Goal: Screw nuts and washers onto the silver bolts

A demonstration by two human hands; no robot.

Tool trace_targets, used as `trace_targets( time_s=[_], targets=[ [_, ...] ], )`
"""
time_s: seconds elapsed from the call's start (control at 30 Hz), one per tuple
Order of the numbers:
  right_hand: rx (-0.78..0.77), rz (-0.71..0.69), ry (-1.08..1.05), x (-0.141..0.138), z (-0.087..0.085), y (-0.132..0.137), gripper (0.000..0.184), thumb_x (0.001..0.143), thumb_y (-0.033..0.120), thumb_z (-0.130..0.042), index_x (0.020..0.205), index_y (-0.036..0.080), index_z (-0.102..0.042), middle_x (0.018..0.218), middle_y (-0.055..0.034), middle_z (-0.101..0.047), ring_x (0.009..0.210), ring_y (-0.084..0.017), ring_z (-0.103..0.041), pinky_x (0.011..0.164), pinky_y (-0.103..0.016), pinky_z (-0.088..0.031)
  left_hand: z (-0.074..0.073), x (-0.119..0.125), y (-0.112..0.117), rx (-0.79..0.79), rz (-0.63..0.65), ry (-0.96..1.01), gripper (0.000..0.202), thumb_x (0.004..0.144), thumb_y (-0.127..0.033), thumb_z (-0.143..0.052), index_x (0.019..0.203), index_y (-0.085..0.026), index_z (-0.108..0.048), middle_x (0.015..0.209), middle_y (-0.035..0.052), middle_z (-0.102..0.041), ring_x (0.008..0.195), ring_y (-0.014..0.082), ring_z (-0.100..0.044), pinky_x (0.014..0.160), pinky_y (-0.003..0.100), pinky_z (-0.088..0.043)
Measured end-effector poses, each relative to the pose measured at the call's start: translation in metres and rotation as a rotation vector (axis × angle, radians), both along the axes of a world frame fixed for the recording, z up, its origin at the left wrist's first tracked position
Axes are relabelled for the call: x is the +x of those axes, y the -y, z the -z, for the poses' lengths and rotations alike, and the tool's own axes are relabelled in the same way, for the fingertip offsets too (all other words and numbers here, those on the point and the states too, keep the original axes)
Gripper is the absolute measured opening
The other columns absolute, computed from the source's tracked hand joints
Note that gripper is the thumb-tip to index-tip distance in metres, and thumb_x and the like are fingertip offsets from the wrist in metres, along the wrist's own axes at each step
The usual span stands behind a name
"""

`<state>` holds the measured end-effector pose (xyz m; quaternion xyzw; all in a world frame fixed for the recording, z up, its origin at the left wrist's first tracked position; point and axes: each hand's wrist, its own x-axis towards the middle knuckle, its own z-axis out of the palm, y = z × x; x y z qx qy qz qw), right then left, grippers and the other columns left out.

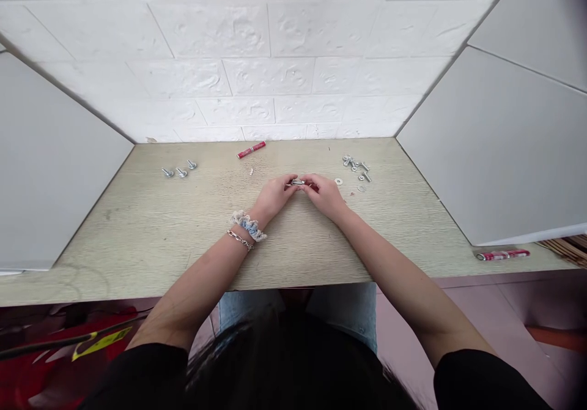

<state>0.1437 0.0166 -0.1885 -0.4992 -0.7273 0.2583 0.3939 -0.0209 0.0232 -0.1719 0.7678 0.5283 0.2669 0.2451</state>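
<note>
Over the middle of the table, my left hand (276,193) and my right hand (323,193) meet fingertip to fingertip. Both are closed in a pinch on the ends of a small silvery bolt (298,182), which lies about level between them. My fingers cover its ends, so I cannot tell whether a nut or washer is on it. Just right of my right hand lie a flat washer (338,182) and a thinner ring washer (361,188). Beyond them is a loose heap of bolts and nuts (353,163).
Three bolts with washers (181,172) stand in a row at the left. A red tube (251,150) lies near the white brick wall (247,79); another red tube (503,255) lies at the right front edge. Grey panels (513,147) flank the wooden table (151,226).
</note>
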Motion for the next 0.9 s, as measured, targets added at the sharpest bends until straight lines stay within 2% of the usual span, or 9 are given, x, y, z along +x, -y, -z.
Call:
trace_targets(
  time_s=[0.17,0.37,0.53,0.63,0.73,0.8,0.9],
  targets=[
    [-0.002,0.021,0.005,0.0009,-0.0009,-0.0003,0.023,0.083,0.031,-0.049,0.095,0.019,-0.065,0.091,-0.0058,-0.067,0.078,-0.017,-0.058,0.076,-0.032,-0.046,-0.0033,0.0001,0.0011,0.013,-0.001,0.017,0.031,0.084,-0.037,-0.058,0.109,-0.02,-0.065,0.094,0.003,-0.07,0.081,0.0146,-0.064,0.077,0.025,-0.047],
    [-0.041,0.004,-0.004,0.0006,-0.0047,0.002,0.025,0.087,0.035,-0.044,0.09,0.018,-0.061,0.079,-0.003,-0.065,0.071,-0.015,-0.056,0.07,-0.027,-0.043,-0.0028,0.0006,0.001,0.057,0.001,0.012,0.03,0.083,-0.038,-0.058,0.106,-0.02,-0.066,0.077,0.0003,-0.068,0.07,0.0126,-0.06,0.071,0.024,-0.045],
    [-0.055,-0.015,0.029,0.0022,-0.0068,0.0019,0.03,0.089,0.039,-0.04,0.086,0.018,-0.061,0.077,-0.0031,-0.064,0.072,-0.015,-0.055,0.069,-0.027,-0.042,-0.0017,0.0005,0.0,0.075,0.0,0.031,0.028,0.082,-0.034,-0.059,0.104,-0.019,-0.066,0.073,-0.0003,-0.066,0.07,0.0122,-0.058,0.073,0.024,-0.045],
    [-0.068,-0.021,0.019,0.0029,-0.0086,0.0026,0.034,0.089,0.041,-0.039,0.097,0.018,-0.062,0.078,-0.0033,-0.064,0.07,-0.015,-0.054,0.069,-0.028,-0.042,-0.0014,-0.0003,-0.0009,0.056,-0.023,0.045,0.028,0.081,-0.031,-0.06,0.106,-0.018,-0.065,0.073,-0.0001,-0.065,0.069,0.0121,-0.058,0.073,0.024,-0.045],
    [-0.091,-0.008,0.0,0.0027,-0.0095,0.0039,0.035,0.086,0.035,-0.044,0.114,0.018,-0.055,0.085,-0.0034,-0.064,0.063,-0.013,-0.053,0.068,-0.028,-0.042,0.0002,-0.0013,-0.0025,0.033,-0.039,0.049,0.028,0.081,-0.03,-0.061,0.106,-0.018,-0.065,0.072,-0.0002,-0.065,0.07,0.0123,-0.058,0.073,0.025,-0.046],
    [-0.102,-0.003,0.001,0.0025,-0.0092,0.0045,0.035,0.084,0.031,-0.046,0.115,0.018,-0.052,0.09,-0.0038,-0.064,0.06,-0.012,-0.052,0.066,-0.028,-0.042,0.0017,-0.0015,-0.0034,0.029,-0.039,0.049,0.028,0.081,-0.03,-0.061,0.106,-0.018,-0.065,0.074,-0.0001,-0.065,0.071,0.0125,-0.058,0.073,0.025,-0.046],
    [-0.091,-0.01,0.018,0.0027,-0.008,0.0045,0.027,0.083,0.031,-0.046,0.106,0.019,-0.053,0.091,-0.0041,-0.063,0.06,-0.012,-0.052,0.066,-0.028,-0.042,0.0031,-0.0012,-0.004,0.042,-0.038,0.045,0.027,0.08,-0.03,-0.062,0.104,-0.019,-0.064,0.076,0.0,-0.065,0.071,0.012,-0.058,0.073,0.025,-0.046]
  ],
)
